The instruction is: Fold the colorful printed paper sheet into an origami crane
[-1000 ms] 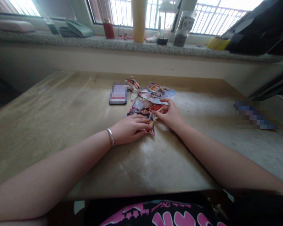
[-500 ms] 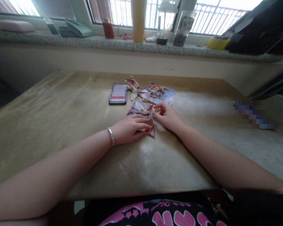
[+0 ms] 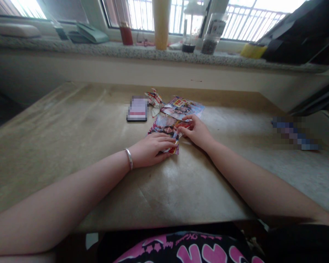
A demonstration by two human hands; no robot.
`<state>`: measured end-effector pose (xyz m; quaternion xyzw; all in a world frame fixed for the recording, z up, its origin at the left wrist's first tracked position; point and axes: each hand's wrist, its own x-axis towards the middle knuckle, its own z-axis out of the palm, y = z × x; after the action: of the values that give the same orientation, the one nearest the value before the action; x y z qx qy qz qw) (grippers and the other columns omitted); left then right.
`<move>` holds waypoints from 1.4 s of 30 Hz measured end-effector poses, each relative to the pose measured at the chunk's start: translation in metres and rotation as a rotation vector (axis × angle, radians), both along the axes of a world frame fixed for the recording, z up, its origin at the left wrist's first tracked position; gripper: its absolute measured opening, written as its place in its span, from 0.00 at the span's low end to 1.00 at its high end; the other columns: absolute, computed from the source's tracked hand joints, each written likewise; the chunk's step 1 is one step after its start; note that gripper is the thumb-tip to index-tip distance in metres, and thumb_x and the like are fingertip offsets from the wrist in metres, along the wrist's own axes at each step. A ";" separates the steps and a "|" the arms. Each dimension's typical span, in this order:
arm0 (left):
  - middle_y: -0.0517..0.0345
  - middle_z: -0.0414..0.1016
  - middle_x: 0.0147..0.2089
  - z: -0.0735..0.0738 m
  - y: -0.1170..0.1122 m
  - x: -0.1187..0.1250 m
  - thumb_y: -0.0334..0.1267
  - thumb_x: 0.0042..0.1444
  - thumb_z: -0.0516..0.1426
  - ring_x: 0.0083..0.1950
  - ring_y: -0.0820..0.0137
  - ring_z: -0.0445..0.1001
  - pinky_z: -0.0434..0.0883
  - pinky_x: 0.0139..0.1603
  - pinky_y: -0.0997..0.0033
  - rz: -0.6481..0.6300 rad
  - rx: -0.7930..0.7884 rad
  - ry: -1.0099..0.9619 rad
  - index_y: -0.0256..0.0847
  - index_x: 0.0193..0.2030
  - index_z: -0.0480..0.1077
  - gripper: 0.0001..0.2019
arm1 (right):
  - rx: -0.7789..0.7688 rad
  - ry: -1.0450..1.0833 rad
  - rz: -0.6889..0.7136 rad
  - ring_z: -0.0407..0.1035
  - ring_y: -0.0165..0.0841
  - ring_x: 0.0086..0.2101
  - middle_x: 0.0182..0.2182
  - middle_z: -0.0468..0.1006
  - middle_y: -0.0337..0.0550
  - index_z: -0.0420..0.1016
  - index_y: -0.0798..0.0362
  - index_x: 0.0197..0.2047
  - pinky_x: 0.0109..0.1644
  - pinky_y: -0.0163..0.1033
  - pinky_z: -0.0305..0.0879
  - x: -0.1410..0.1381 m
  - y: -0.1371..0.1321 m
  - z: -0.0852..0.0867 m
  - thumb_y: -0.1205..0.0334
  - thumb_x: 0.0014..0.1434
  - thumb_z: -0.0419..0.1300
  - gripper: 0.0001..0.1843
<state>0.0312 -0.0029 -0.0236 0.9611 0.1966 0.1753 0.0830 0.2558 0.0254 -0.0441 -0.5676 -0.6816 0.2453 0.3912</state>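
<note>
A colourful printed sheet (image 3: 168,126), with a photo and red and yellow lettering, lies on the table in front of me. My left hand (image 3: 156,147) rests flat across its lower part, fingers stretched out. At the sheet's right edge my right hand (image 3: 194,130) has its thumb and fingers around a reddish, lifted piece of it; the fingertips partly hide how this is held. Just beyond lies a second printed sheet (image 3: 186,106), and beside that a crumpled printed paper (image 3: 155,99).
A phone (image 3: 137,109), blurred on its screen, lies left of the papers on the table (image 3: 79,146). A blurred bluish item (image 3: 296,135) is at the far right. Bottles and jars (image 3: 210,34) stand on the stone windowsill (image 3: 142,51) behind.
My right hand has shifted slightly upward, and the reddish edge now leans over to the right in its fingers. More of the sheet's photo shows. My left hand stays in place.
</note>
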 end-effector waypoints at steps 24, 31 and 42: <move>0.48 0.60 0.66 0.000 -0.001 -0.004 0.39 0.62 0.53 0.69 0.55 0.53 0.56 0.68 0.47 0.077 -0.023 0.100 0.44 0.57 0.69 0.18 | -0.052 0.127 0.279 0.73 0.33 0.33 0.37 0.78 0.40 0.69 0.50 0.51 0.39 0.41 0.71 0.010 -0.001 0.002 0.58 0.47 0.67 0.27; 0.48 0.55 0.69 -0.001 -0.001 -0.004 0.41 0.61 0.53 0.71 0.54 0.48 0.54 0.69 0.46 0.124 -0.016 0.117 0.43 0.57 0.68 0.18 | -0.124 0.031 0.104 0.70 0.31 0.26 0.31 0.79 0.43 0.73 0.55 0.39 0.30 0.37 0.67 -0.002 -0.014 0.010 0.57 0.48 0.66 0.15; 0.50 0.56 0.69 0.001 -0.003 -0.002 0.43 0.63 0.49 0.70 0.59 0.52 0.52 0.70 0.54 0.106 -0.020 0.182 0.38 0.63 0.62 0.23 | -0.067 0.016 0.044 0.72 0.32 0.26 0.29 0.80 0.42 0.74 0.54 0.35 0.28 0.35 0.67 -0.007 -0.020 0.008 0.58 0.50 0.64 0.10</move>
<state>0.0295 -0.0057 -0.0228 0.9605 0.2555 0.0893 0.0651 0.2486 0.0053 -0.0360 -0.5632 -0.6822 0.2810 0.3721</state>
